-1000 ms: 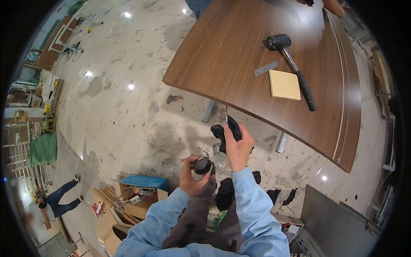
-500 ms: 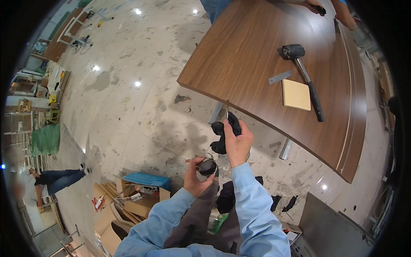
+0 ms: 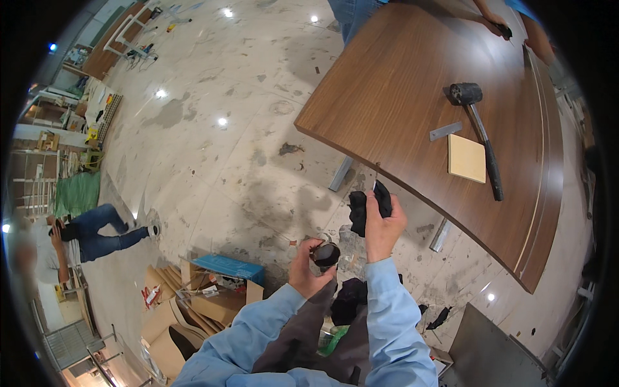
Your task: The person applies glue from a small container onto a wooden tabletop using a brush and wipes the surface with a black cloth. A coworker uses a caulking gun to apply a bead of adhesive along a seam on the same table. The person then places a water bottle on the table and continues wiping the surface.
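My left hand (image 3: 304, 269) is wrapped around a small round open container (image 3: 327, 255) that looks dark inside. Pinched in my right hand (image 3: 384, 227) are a bunched black cloth (image 3: 358, 211) and a thin pointed tool (image 3: 375, 183), whose exact kind I cannot make out. The tool's tip is close to the near edge of a large brown wood-grain board (image 3: 380, 84); whether it touches is unclear. On that board lie a black rubber mallet (image 3: 485, 138), a small grey metal plate (image 3: 445, 131) and a pale yellow square pad (image 3: 467, 158).
A co-worker's hand (image 3: 500, 27) holds a dark tool at the board's far side. Metal legs (image 3: 340, 174) show beneath the board. Cardboard boxes (image 3: 225, 300) stand at lower left, a metal panel (image 3: 493, 345) at lower right. Another person (image 3: 84, 238) is at far left.
The whole view has shifted, so the board and both hands appear farther right. The black cloth hangs more compactly by my right hand. The person at far left has changed leg position.
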Action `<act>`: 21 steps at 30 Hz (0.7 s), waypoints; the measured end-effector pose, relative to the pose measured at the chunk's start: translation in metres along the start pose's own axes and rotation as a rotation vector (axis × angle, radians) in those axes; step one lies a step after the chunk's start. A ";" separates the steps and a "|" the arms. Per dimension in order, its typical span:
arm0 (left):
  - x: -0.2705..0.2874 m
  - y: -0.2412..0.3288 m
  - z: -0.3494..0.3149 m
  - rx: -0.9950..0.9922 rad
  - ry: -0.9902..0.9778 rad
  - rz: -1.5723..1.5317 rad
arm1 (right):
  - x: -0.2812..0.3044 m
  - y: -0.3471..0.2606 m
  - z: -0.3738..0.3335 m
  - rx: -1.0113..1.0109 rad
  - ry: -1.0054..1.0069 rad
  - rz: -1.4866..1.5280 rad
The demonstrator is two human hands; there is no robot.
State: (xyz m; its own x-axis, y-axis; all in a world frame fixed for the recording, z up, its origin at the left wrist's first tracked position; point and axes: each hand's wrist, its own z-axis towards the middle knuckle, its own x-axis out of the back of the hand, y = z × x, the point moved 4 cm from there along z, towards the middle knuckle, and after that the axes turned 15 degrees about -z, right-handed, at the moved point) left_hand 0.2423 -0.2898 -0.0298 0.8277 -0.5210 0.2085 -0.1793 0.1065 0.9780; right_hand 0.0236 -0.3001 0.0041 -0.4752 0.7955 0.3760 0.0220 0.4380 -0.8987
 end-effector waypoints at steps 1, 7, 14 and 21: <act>0.001 0.000 0.000 0.004 0.010 -0.007 | -0.005 -0.008 -0.001 0.127 -0.021 0.014; 0.012 -0.004 -0.003 0.067 0.013 -0.030 | -0.047 -0.029 -0.001 0.207 -0.088 -0.040; 0.025 -0.010 -0.007 0.106 0.061 -0.048 | -0.075 -0.033 -0.003 0.146 -0.141 0.067; 0.029 -0.010 -0.005 0.098 0.079 -0.032 | -0.086 -0.043 -0.007 0.094 -0.186 0.114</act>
State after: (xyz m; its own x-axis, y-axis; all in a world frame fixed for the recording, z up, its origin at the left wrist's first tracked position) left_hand 0.2707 -0.3020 -0.0337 0.8726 -0.4537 0.1809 -0.2002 0.0055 0.9797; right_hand 0.0697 -0.3839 0.0118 -0.6282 0.7432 0.2302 0.0074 0.3016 -0.9534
